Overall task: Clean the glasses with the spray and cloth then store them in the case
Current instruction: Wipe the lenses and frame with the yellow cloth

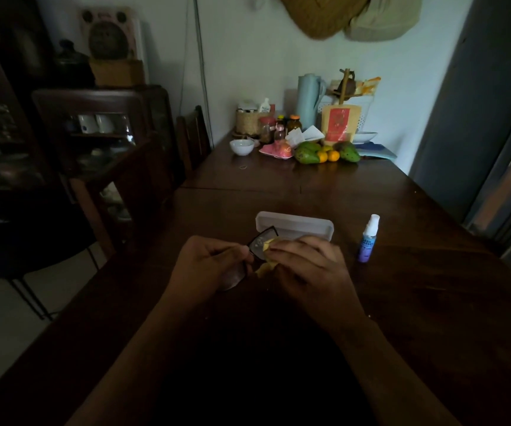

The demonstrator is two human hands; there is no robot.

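Black-framed glasses are held above the dark wooden table, with my left hand gripping the frame at the bridge. My right hand pinches a yellow cloth against one lens; most of the cloth is hidden under the fingers. Just behind my hands lies a white glasses case, its inside hidden from here. A small spray bottle with a blue-purple body and white cap stands upright to the right of the case.
At the table's far end stand a white bowl, jars, a pale blue flask, a pink tray and green and orange fruit. A dark cabinet and chairs line the left side.
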